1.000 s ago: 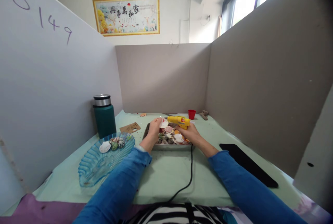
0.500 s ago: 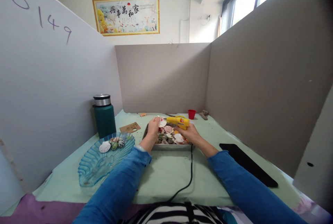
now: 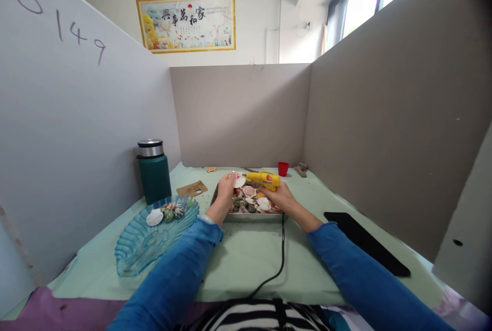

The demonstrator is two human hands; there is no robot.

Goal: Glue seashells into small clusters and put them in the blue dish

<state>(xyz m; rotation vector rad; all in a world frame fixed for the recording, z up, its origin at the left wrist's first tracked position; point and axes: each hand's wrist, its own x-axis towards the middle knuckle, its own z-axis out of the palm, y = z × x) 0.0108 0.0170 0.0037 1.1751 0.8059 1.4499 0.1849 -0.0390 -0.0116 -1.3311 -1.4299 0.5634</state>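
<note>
Pinched in my left hand (image 3: 225, 190) is a pale seashell (image 3: 239, 181) with a reddish patch. My right hand (image 3: 282, 198) is wrapped round a yellow glue gun (image 3: 265, 180), whose nozzle points left at the shell; whether the tip touches it I cannot tell. Both hands are above a metal tray (image 3: 257, 217) heaped with assorted seashells (image 3: 249, 202). A black cord (image 3: 283, 249) runs from below my right hand toward my lap. To the left, a blue shell-shaped glass dish (image 3: 142, 249) carries a white scallop shell (image 3: 155, 216) and several small shells (image 3: 172, 211).
A green bottle (image 3: 154, 177) stands behind the dish, with a brown card (image 3: 192, 189) beside it. At the back are a red cup (image 3: 283, 168) and a piece of driftwood (image 3: 301, 169). A flat black object (image 3: 367, 243) lies right. Partition panels (image 3: 240, 116) enclose the table.
</note>
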